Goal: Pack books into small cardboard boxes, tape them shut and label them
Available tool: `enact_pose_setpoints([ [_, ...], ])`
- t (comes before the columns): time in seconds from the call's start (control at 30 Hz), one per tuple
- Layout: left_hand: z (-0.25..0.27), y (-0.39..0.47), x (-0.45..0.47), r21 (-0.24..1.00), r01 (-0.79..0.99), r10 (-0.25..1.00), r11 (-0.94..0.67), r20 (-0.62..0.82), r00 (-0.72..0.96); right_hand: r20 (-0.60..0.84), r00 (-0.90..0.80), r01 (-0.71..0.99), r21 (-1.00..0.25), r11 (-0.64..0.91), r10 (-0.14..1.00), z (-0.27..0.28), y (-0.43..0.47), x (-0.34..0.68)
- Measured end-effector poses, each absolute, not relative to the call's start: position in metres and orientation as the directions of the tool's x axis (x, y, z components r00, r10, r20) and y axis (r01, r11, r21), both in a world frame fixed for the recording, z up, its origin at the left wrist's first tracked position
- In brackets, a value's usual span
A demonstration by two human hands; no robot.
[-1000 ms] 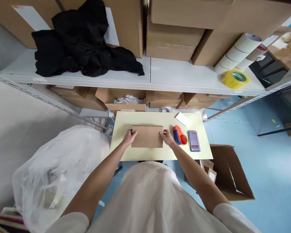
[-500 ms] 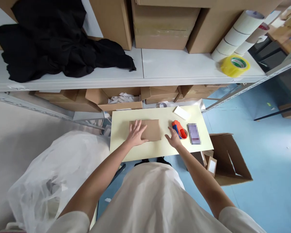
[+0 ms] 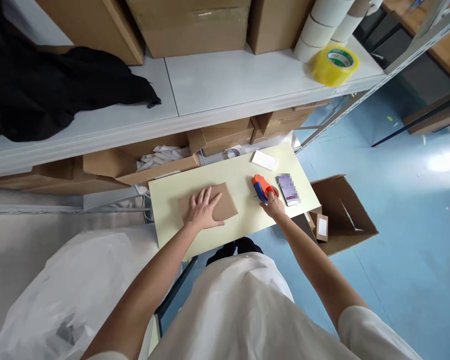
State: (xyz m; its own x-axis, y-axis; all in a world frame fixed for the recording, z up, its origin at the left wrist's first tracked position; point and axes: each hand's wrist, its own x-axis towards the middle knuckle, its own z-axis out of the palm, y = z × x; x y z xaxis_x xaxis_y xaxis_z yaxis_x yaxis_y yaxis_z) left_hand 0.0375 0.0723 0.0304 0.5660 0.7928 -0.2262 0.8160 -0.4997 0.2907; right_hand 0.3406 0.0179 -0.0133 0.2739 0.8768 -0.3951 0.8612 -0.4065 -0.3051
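1. i'm watching through the head camera, and the right hand (image 3: 273,204) is now reaching the red and blue tape dispenser (image 3: 260,185); half a second ago it was hanging just short of it.
2. i'm seeing its thumb and fingers curling around the dispenser's near end, but i'm not able to tell whether they are closing firmly on it.
3. the left hand (image 3: 204,212) is spreading wide, palm down, and is still covering part of the brown box (image 3: 228,201); a second ago both hands were pinching the box at its ends.
4. the box is lying flat on the pale tabletop (image 3: 225,172), left of the dispenser and well apart from it.
5. i'm reading this as the work splitting in two: the left hand is probably steadying the box while the right is taking charge of the dispenser.
6. the phone (image 3: 288,189) is lying just right of the dispenser, so i'm judging that side tight; the white block (image 3: 264,160) is resting farther back.
7. the whole view is swinging too, so i'm treating the tabletop's new slant as camera motion.
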Motion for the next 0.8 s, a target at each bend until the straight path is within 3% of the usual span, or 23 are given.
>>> enact_pose_setpoints([
  [0.2, 0.034, 0.051, 0.032, 0.231, 0.874, 0.83, -0.428, -0.281, 0.481, -0.43, 0.225, 0.903, -0.244, -0.353, 0.875, -0.032, 0.028, 0.333],
  [0.37, 0.04, 0.052, 0.034, 0.192, 0.894, 0.829, -0.406, -0.335, 0.448, -0.392, 0.176, 0.879, -0.35, -0.323, 0.903, -0.041, 0.031, 0.338],
  [0.47, 0.05, 0.062, 0.04, 0.216, 0.913, 0.848, -0.345, -0.345, 0.402, -0.366, 0.142, 0.871, -0.395, -0.291, 0.92, -0.036, 0.027, 0.349],
  [0.53, 0.058, 0.074, 0.051, 0.256, 0.928, 0.885, -0.273, -0.311, 0.346, -0.344, 0.126, 0.821, -0.491, -0.293, 0.931, -0.029, 0.019, 0.359],
  [0.63, 0.072, 0.097, 0.079, 0.428, 0.882, 0.899, -0.198, -0.28, 0.338, -0.324, 0.042, 0.591, -0.755, -0.285, 0.945, -0.015, -0.003, 0.372],
  [0.7, 0.078, 0.113, 0.106, 0.582, 0.806, 0.848, -0.103, -0.372, 0.377, -0.292, -0.041, 0.349, -0.9, -0.26, 0.955, -0.008, -0.02, 0.377],
  [0.8, 0.079, 0.129, 0.146, 0.712, 0.652, 0.558, 0.26, -0.662, 0.501, -0.282, -0.109, 0.013, -0.959, -0.282, 0.953, -0.006, -0.043, 0.375],
])
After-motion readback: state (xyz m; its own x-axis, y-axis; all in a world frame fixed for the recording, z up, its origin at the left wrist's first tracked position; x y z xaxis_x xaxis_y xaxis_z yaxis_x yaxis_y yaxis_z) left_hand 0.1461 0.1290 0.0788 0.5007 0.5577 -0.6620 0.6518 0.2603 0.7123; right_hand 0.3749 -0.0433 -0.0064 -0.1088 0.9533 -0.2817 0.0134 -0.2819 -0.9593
